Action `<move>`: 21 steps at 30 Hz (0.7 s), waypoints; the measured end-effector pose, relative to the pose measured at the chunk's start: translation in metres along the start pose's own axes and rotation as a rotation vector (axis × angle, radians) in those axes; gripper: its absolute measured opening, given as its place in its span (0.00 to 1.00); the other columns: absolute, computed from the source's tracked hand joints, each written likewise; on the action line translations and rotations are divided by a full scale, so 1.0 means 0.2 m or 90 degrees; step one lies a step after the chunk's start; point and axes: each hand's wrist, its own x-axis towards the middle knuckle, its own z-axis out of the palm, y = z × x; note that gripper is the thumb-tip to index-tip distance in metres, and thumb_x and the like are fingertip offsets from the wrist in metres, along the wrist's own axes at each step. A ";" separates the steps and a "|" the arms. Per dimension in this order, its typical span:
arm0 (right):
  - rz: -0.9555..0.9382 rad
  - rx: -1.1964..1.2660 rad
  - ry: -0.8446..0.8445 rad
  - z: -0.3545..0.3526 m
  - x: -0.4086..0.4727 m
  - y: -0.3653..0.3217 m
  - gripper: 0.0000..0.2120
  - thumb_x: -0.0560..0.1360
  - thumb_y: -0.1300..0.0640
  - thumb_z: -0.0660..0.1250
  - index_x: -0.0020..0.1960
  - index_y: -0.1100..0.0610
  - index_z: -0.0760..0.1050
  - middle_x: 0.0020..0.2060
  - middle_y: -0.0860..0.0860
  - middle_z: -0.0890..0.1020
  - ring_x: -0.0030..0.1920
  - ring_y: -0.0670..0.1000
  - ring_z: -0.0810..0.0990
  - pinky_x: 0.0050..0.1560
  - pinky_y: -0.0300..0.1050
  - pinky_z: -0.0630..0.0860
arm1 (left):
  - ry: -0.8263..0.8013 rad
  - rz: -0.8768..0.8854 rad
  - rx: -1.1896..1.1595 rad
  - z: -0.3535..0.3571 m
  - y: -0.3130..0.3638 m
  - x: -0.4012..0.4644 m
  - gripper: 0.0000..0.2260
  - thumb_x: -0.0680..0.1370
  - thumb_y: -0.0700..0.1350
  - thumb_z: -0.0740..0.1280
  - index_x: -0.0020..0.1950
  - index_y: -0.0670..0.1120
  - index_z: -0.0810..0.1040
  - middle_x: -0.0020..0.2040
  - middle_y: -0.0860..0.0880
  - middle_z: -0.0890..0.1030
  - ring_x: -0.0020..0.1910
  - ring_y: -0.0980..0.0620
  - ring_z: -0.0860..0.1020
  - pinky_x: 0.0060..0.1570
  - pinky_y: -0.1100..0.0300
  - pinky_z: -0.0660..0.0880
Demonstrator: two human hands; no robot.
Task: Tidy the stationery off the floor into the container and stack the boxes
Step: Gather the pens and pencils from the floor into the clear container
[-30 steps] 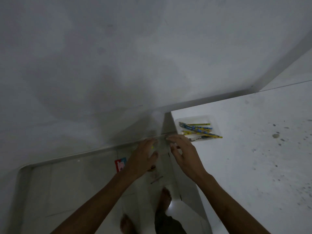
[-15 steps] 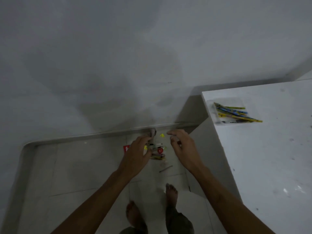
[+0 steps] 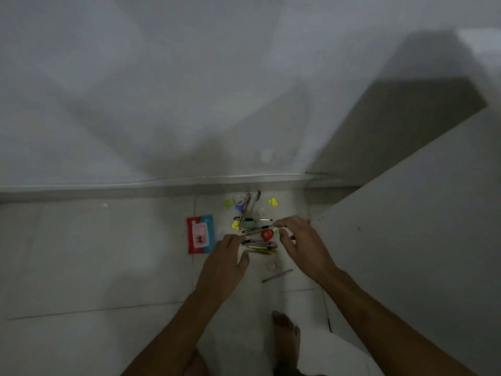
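Loose stationery lies on the white tiled floor near the wall: a bundle of pens (image 3: 259, 246), a red sharpener-like piece (image 3: 267, 235), yellow bits (image 3: 273, 202), small tape rolls (image 3: 238, 198) and a red and blue packet (image 3: 201, 238). A single purple pen (image 3: 277, 275) lies nearer my feet. My left hand (image 3: 224, 263) hovers over the pens' left end, fingers apart and holding nothing. My right hand (image 3: 300, 240) hangs over the right side of the pile, fingers curled, its tips by a small green piece (image 3: 276, 229). No container is in view.
A white table (image 3: 423, 240) fills the right side, its corner close to my right hand. The wall's skirting (image 3: 162, 183) runs just behind the pile. My bare foot (image 3: 284, 332) stands below the purple pen.
My view has dropped from the tabletop to the floor; the container with pencils has left the frame. Both hands have come down over the stationery pile.
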 end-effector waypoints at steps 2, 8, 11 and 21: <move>-0.010 -0.030 -0.019 0.15 0.02 0.20 0.10 0.79 0.63 0.61 0.57 0.59 0.78 0.52 0.54 0.79 0.52 0.54 0.76 0.50 0.52 0.76 | -0.017 0.015 0.020 0.22 -0.14 0.06 0.16 0.80 0.46 0.60 0.67 0.45 0.70 0.63 0.47 0.73 0.61 0.50 0.72 0.59 0.57 0.71; -0.040 -0.090 -0.071 0.52 0.00 0.79 0.10 0.78 0.61 0.63 0.57 0.55 0.78 0.51 0.51 0.80 0.51 0.52 0.76 0.48 0.49 0.76 | -0.069 -0.006 0.033 0.79 -0.50 0.22 0.17 0.81 0.49 0.57 0.69 0.47 0.68 0.67 0.48 0.70 0.62 0.50 0.70 0.61 0.56 0.69; -0.047 -0.119 -0.098 0.67 -0.03 1.02 0.10 0.78 0.61 0.64 0.57 0.55 0.78 0.50 0.52 0.81 0.50 0.53 0.77 0.48 0.50 0.75 | -0.092 0.005 0.057 1.03 -0.63 0.28 0.17 0.81 0.49 0.57 0.68 0.48 0.68 0.67 0.49 0.70 0.62 0.51 0.70 0.60 0.57 0.69; -0.225 -0.300 -0.240 1.08 -0.11 1.40 0.11 0.76 0.50 0.66 0.57 0.51 0.80 0.58 0.48 0.80 0.59 0.48 0.77 0.62 0.38 0.67 | -0.053 0.072 0.206 1.42 -0.95 0.50 0.17 0.81 0.50 0.56 0.69 0.48 0.68 0.68 0.48 0.71 0.61 0.49 0.72 0.56 0.57 0.70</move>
